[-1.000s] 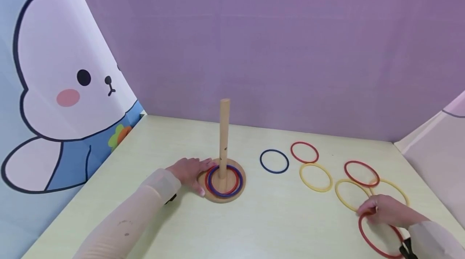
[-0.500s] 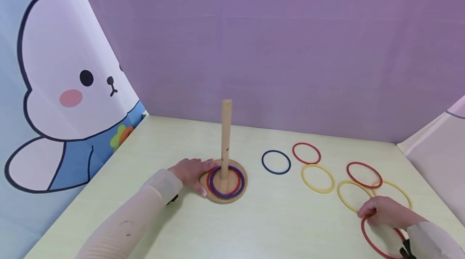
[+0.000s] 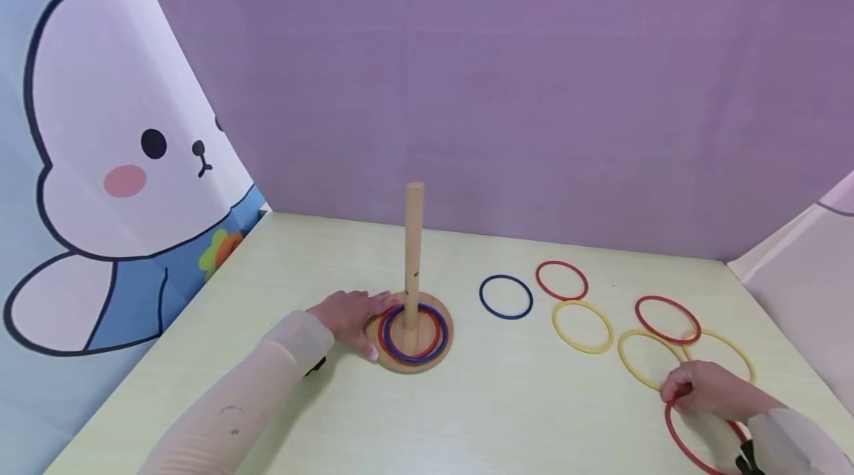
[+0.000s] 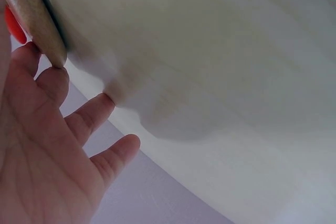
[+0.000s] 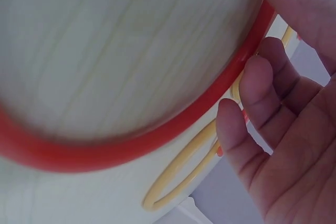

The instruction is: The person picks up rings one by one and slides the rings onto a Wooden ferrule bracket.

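Observation:
A wooden ring-toss stand (image 3: 414,256) has an upright peg on a round base. Around the foot of the peg lie a red ring (image 3: 382,334) and a blue ring (image 3: 445,338). My left hand (image 3: 343,316) rests at the left edge of the base, fingers fairly straight; in the left wrist view its fingertips (image 4: 52,77) meet the wooden rim. At the lower right, my right hand (image 3: 710,390) pinches the far edge of another red ring (image 5: 131,148) between thumb and fingers. The sleeve hides part of this ring.
To the right of the stand lie a dark blue ring (image 3: 506,317), a red ring (image 3: 562,263), a yellow ring (image 3: 583,349), and a red ring (image 3: 667,300) overlapping two yellow rings (image 3: 623,360). A purple backdrop (image 3: 500,90) stands behind the table (image 3: 507,416).
The whole head view shifts slightly between frames. My left hand stays at the base, and my right hand keeps its pinch on the red ring with hardly any movement.

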`<state>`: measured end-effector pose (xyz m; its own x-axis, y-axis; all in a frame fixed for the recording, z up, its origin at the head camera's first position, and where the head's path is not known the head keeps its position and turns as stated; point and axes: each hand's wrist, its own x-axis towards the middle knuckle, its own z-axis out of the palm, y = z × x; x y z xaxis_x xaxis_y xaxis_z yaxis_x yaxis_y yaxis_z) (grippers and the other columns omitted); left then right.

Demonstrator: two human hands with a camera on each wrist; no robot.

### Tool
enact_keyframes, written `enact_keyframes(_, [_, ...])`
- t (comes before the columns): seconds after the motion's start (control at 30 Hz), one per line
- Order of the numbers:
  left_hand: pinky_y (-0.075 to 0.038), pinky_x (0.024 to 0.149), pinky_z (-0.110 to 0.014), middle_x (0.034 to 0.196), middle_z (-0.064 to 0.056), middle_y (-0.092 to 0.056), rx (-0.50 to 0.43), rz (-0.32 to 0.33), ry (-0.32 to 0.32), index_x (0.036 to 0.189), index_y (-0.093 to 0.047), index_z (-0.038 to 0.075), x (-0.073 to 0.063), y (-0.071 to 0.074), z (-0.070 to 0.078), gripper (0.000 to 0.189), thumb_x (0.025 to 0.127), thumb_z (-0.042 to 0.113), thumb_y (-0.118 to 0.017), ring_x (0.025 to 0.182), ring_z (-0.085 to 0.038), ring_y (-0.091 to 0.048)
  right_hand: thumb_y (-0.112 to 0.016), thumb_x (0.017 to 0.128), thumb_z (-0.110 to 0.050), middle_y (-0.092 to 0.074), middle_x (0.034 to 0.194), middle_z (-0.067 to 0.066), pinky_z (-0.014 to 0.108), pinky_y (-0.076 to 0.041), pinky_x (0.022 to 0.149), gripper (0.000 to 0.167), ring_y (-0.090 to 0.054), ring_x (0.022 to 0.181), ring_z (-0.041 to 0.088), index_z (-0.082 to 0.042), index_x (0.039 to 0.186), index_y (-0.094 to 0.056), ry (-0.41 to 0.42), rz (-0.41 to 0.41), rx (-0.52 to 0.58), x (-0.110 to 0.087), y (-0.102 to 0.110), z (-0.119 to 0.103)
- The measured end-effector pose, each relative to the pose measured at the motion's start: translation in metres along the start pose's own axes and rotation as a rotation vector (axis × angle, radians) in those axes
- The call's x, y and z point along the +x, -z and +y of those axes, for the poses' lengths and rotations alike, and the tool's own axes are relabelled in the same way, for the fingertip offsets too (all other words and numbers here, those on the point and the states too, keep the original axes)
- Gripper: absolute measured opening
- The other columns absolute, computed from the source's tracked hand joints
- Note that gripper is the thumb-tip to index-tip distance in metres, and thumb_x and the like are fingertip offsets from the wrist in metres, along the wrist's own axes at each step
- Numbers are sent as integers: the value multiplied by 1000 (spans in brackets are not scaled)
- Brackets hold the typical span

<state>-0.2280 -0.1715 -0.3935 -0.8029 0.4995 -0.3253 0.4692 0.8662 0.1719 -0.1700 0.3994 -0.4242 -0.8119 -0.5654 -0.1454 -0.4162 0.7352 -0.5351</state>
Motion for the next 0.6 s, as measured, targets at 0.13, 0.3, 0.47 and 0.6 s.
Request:
enact_keyframes(0.13, [-33,104,-55,153,-8,-34,0,-1,5,149,-35,16,0,0,1,97,70,48,-82,133,-41,-38,-75,72,-1,-50,77,-19,21,-39,60,19,-42,70,-6,-17,76,-66,26,21,-29,-1,0,0])
enact_keyframes(0.3, [-34,104,-56,153,-7,-35,-12,-4,14,149,-36,18,0,-1,0,97,70,47,-82,133,-40,-38,-76,70,-1,-46,76,-20,22,-35,57,24,-39,68,-5,-21,74,-63,98,65,-72,-3,-1,0])
enact_keyframes(0.47, [-36,103,-55,152,-6,-36,-15,6,13,149,-36,19,0,-2,0,96,69,47,-82,132,-40,-39,-76,69,-3,-43,74,-19,22,-31,57,24,-37,67,-4,-22,74,-62,78,58,-64,-3,-3,-3])
enact_keyframes(0.6, [-36,103,-55,152,-7,-36,-18,11,1,149,-36,18,0,-1,-1,97,69,47,-82,132,-41,-39,-76,69,-2,-44,73,-19,22,-31,56,25,-38,66,-4,-21,74,-61,97,59,-53,-3,-6,-6])
